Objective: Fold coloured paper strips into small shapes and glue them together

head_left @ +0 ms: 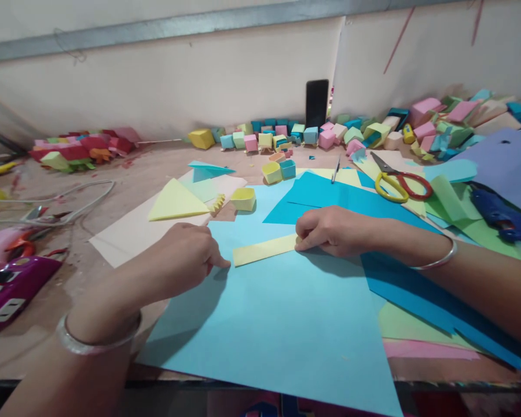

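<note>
A narrow yellow paper strip (264, 250) lies on a large light-blue sheet (286, 324). My right hand (330, 230) has its fingers pressed together on the strip's right end. My left hand (186, 258) is curled, with a fingertip pointing at the strip's left end and just short of it. Both wrists wear silver bangles.
Yellow-handled scissors (397, 182) lie at the right on coloured sheets, beside a blue glue gun (506, 217). Small folded paper boxes (280, 169) and a yellow triangle (176, 202) sit beyond my hands. Several paper cubes line the wall by a black phone (316, 103). A purple device (15, 286) and cables sit at left.
</note>
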A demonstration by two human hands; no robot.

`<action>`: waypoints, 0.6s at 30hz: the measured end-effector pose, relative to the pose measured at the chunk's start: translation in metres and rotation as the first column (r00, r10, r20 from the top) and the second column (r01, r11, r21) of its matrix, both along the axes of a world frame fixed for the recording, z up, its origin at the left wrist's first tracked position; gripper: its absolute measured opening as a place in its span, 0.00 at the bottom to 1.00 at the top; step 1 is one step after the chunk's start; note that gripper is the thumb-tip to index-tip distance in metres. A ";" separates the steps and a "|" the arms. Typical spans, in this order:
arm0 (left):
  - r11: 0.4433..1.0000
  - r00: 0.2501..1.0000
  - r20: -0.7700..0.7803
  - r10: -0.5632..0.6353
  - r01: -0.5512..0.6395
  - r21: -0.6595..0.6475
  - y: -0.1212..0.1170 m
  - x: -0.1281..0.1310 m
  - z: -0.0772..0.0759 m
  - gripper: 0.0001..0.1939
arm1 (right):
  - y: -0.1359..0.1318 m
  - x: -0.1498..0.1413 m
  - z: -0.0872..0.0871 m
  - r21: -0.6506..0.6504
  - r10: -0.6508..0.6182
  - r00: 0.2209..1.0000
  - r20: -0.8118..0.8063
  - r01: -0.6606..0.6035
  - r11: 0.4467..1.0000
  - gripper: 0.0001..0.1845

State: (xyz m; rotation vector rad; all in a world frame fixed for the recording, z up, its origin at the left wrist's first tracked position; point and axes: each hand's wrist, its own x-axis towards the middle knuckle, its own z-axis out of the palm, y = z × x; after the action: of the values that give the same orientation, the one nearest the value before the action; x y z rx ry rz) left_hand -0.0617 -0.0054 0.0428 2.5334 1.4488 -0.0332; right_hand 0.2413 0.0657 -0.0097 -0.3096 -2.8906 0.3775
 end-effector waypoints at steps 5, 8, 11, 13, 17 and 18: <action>0.974 0.986 -0.125 0.111 -0.133 -0.184 0.005 -0.003 0.015 0.23 | 0.002 0.001 -0.001 -0.003 0.003 1.000 0.006 -0.003 1.000 0.18; 0.999 0.997 0.061 0.043 -0.043 0.004 0.005 0.012 0.010 0.25 | 0.002 0.000 -0.001 0.001 0.012 1.000 0.000 -0.012 1.000 0.17; 0.971 0.963 0.141 -0.229 0.215 0.107 0.000 0.036 -0.004 0.21 | 0.001 0.000 -0.002 0.009 0.002 1.000 -0.015 -0.002 1.000 0.18; 0.943 0.944 0.038 -0.326 0.323 0.079 -0.005 0.049 -0.013 0.17 | 0.000 0.000 -0.003 0.015 -0.005 1.000 -0.025 0.005 1.000 0.17; 0.937 0.943 -0.074 -0.324 0.331 0.116 -0.014 0.053 -0.020 0.14 | 0.000 0.001 -0.002 0.018 -0.006 1.000 -0.012 0.006 1.000 0.18; 0.944 0.950 -0.066 -0.304 0.310 0.115 -0.016 0.049 -0.019 0.13 | 0.000 0.001 -0.002 0.010 -0.008 1.000 -0.009 0.008 1.000 0.18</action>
State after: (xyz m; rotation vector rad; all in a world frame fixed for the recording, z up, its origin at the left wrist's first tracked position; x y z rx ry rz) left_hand -0.0124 -0.0217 0.0243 2.8559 1.0863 -0.0555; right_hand 0.2421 0.0661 -0.0114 -0.3163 -2.8810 0.3618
